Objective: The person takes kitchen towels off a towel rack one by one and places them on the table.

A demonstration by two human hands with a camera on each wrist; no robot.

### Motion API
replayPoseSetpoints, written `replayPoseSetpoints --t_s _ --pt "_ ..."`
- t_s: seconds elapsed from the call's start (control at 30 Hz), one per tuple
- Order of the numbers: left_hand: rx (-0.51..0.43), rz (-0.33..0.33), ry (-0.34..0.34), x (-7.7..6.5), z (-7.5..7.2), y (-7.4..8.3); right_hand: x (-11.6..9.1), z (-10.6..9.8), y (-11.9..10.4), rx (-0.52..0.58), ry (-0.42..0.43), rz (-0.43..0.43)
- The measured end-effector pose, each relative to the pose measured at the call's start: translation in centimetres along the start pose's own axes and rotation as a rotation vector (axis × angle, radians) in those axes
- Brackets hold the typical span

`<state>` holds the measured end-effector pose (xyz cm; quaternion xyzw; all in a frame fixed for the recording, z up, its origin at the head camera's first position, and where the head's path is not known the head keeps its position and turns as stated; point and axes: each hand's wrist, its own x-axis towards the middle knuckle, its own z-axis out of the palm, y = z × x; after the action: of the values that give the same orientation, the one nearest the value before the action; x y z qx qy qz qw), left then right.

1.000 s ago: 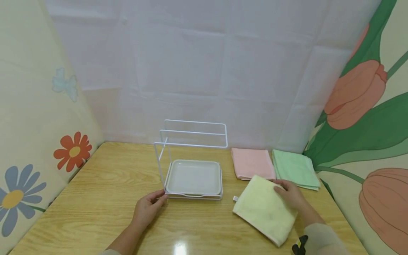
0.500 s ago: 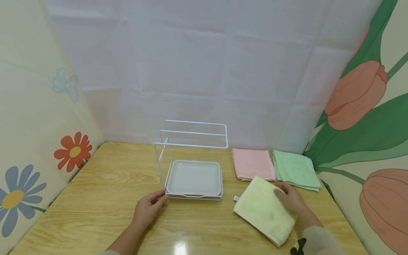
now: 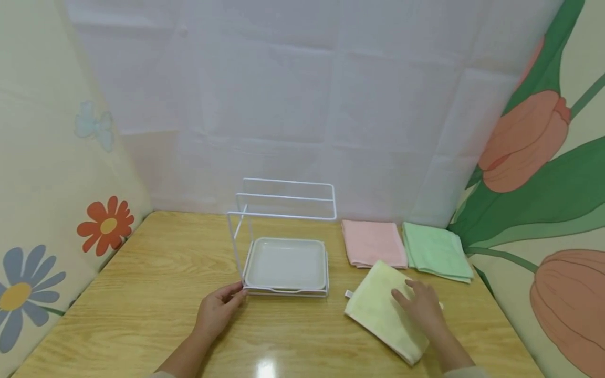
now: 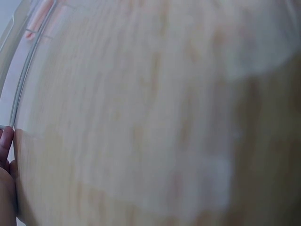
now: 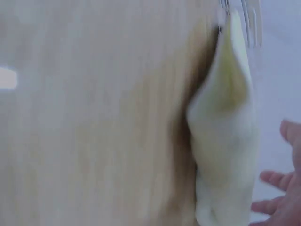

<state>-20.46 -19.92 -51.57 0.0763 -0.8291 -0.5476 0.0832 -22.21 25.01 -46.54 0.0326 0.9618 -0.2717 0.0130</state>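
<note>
At the front left corner of a white wire rack (image 3: pixel 286 216), my left hand (image 3: pixel 218 310) pinches the low wire between thumb and fingers. A shallow pale tray (image 3: pixel 287 263) sits in the rack's base. In the left wrist view, fingertips (image 4: pixel 6 141) meet the wire at the picture's edge. My right hand (image 3: pixel 422 308) hovers over a folded yellow towel (image 3: pixel 378 302), fingers spread and holding nothing. The towel lies askew on the table, its small white tag sticking out on the left. In the right wrist view the towel (image 5: pixel 225 141) lies beside the parted fingers (image 5: pixel 275 179).
A folded pink towel (image 3: pixel 373 243) and a folded green towel (image 3: pixel 437 251) lie side by side behind the yellow one, near the back of the wooden table (image 3: pixel 142 294). A white sheet (image 3: pixel 274 94) hangs behind, with flower-patterned panels on both sides.
My right hand has let go of the yellow towel's upper right edge and moved slightly left and nearer, over the towel. My left hand has stayed at the rack.
</note>
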Motion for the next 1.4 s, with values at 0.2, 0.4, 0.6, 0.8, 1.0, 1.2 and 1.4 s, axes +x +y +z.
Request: replayPoseSetpoints --t_s 0.2,0.4,0.6,0.8,1.0,1.2,1.4 --pt "-0.001 0.007 -0.004 -0.1 0.0 0.0 -0.9 1.6 -0.7 -0.066 -0.093 0.101" --pt "-0.006 0.008 0.001 -0.2 0.0 0.1 -1.4 2.9 -1.1 -0.051 -0.139 0.155" --pt "-0.006 0.013 0.015 0.0 0.1 0.2 -1.6 3.5 -1.1 -0.077 -0.136 0.145" --pt "-0.002 0.026 0.023 -0.1 0.0 0.2 -1.5 3.7 -0.8 -0.133 -0.142 0.097" --pt "-0.007 0.034 0.025 -0.2 0.0 0.3 -1.1 3.7 0.0 -0.157 -0.165 0.000" --pt "-0.012 0.017 0.009 -0.2 -0.1 0.5 -0.4 3.5 1.2 -0.179 -0.182 -0.154" --pt "-0.013 0.023 0.013 -0.2 -0.1 0.4 0.6 2.8 1.8 -0.199 -0.216 -0.242"
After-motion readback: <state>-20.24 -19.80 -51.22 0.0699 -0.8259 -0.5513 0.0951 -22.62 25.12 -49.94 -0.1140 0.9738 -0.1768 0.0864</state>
